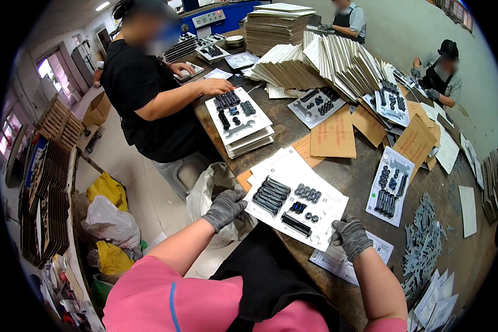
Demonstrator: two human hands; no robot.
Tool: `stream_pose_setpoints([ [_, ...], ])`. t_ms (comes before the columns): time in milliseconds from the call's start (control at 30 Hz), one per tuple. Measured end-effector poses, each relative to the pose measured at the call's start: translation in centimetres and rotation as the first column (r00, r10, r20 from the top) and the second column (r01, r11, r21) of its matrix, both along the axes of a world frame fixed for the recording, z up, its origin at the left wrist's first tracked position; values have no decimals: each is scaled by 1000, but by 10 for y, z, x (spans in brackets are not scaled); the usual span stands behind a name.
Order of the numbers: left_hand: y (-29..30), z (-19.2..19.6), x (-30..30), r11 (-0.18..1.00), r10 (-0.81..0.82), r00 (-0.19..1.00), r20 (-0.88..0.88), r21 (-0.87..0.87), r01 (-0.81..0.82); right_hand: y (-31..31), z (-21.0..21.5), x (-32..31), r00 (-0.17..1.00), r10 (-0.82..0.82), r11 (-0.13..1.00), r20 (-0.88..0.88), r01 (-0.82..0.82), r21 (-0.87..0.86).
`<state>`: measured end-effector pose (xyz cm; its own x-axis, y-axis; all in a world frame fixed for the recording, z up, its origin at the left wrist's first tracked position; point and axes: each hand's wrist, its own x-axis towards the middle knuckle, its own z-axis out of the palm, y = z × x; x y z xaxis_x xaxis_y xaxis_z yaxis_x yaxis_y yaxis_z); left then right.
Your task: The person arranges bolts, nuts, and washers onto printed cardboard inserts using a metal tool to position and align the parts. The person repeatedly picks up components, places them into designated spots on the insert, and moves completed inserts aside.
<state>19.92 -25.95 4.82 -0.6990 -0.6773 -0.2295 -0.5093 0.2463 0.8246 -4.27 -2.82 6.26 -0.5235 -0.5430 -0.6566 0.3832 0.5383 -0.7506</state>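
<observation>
Pink shirt and black apron closest, then both gloved hands out ahead, one at each end of a white board. Board sits between them in front of my chest, long axis running left to right and dropping toward the right; neither hand nearer, both touching. Left hand curled nearly closed at the left end, forearm slanting up from lower left. Right hand pinches the right end near its lower corner, thumb on top, forearm rising steeply from lower right; fingers underneath hidden. On the board: dark bolts at the left, nuts beyond, black tube on the near side. Can't tell whether its underside rests on anything. Near edge overhangs the table. Farther out: loaded card and heap of grey wrenches to the right; ahead-left, a stack of boards under a co-worker's hand.
</observation>
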Motion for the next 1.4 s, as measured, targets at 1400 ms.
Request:
stream_pose_setpoints([
  [1400,-214,63,-24,969,152,894,-421,243,-51,-146,90,36,993,-34,917,110,75,-392],
])
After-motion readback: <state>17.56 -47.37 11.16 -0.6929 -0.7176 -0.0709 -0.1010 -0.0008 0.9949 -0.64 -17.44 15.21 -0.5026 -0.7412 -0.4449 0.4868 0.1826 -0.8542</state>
